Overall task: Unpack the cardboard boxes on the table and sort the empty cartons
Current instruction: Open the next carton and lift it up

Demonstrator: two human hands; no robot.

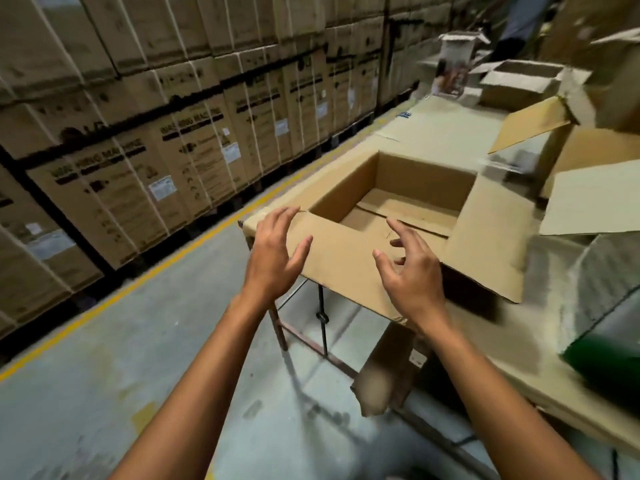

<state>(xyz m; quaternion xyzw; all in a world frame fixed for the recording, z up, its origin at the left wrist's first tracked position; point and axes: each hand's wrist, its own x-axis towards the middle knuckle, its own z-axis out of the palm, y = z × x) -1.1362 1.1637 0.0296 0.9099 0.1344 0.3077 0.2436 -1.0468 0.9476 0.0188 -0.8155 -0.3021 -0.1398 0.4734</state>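
Carton (419,174) open, empty, on worktop (440,140); near flap just below left hand (273,251) at left corner, right hand (412,271) mid-flap; both released, fingers spread, grasping nothing.

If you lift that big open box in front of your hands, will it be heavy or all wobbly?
Probably light: the open carton looks empty inside. Its flaps are spread out, so they would likely flop when lifted. The near flap overhangs the table, so pressing there might tip it.
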